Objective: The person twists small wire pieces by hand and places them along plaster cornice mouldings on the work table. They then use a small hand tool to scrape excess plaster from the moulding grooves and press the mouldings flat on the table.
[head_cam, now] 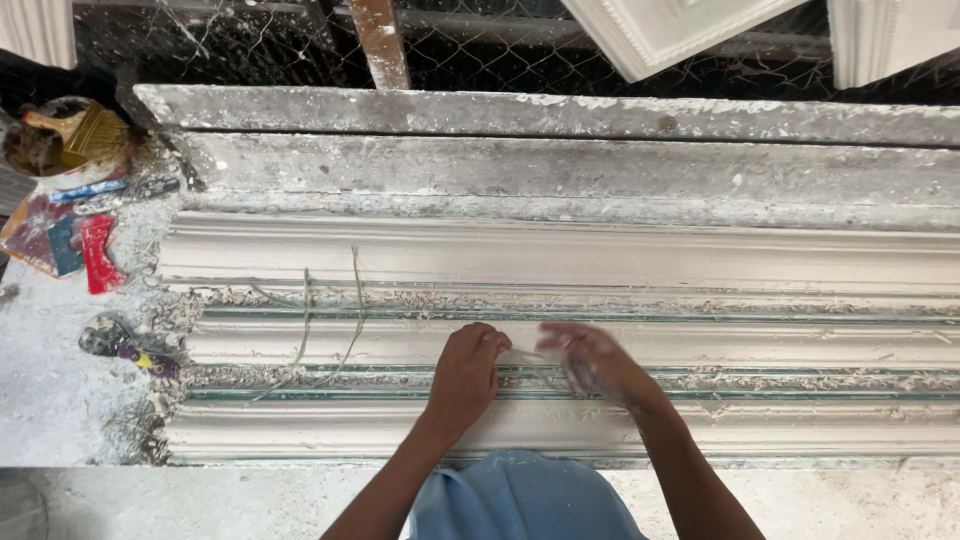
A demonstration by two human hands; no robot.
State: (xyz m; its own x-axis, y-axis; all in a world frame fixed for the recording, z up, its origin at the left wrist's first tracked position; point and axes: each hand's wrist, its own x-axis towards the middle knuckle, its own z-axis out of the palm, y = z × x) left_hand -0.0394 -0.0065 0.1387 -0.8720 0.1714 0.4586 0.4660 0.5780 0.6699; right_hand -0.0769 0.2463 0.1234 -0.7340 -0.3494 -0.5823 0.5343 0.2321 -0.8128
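A long white plaster cornice moulding (560,255) lies across the workbench, its grooves lined with rough fibre and wet plaster. My left hand (468,368) is closed, pinching a thin pale strand of fibre (522,353) over the middle ridge. My right hand (592,362), blurred and coated in plaster, grips the same strand a little to the right. Two loose fibre strands (305,315) lie draped across the moulding to the left of my hands.
A bowl with a brush (65,140) stands at the far left, with red and blue scrapers (95,250) and a small tool (130,345) below it. White plaster castings (660,30) hang at the top against wire mesh. The bench's front edge (200,490) runs along the bottom.
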